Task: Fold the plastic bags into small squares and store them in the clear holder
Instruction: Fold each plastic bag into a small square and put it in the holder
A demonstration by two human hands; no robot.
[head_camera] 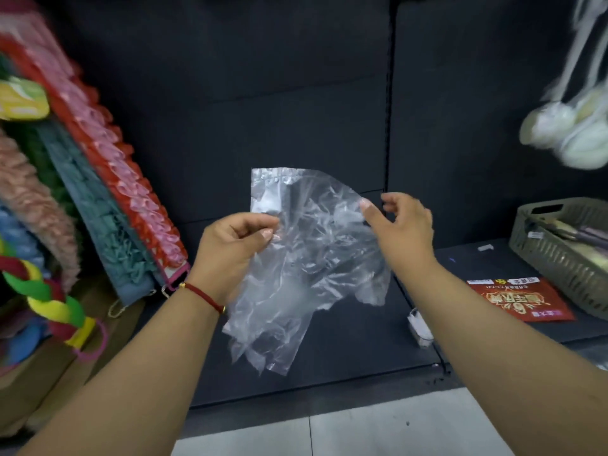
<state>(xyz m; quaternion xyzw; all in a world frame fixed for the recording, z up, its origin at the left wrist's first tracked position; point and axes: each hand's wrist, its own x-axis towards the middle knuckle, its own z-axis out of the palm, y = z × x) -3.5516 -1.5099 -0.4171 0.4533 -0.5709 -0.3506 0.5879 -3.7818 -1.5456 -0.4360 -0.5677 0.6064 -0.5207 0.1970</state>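
Observation:
A crumpled clear plastic bag [306,258] hangs in the air in front of a dark shelf, its handles drooping toward the lower left. My left hand [233,245] pinches the bag's left edge between thumb and curled fingers. My right hand [398,222] is at the bag's upper right edge, thumb tip on the plastic and the other fingers loosely bent just behind it. No clear holder shows in this view.
A dark shelf board [329,350] lies below the bag. On it to the right sit a red packet [519,301] and a grey slatted basket [566,255]. Colourful woven goods [98,179] lean at the left. Pale ladles [566,130] hang at the upper right.

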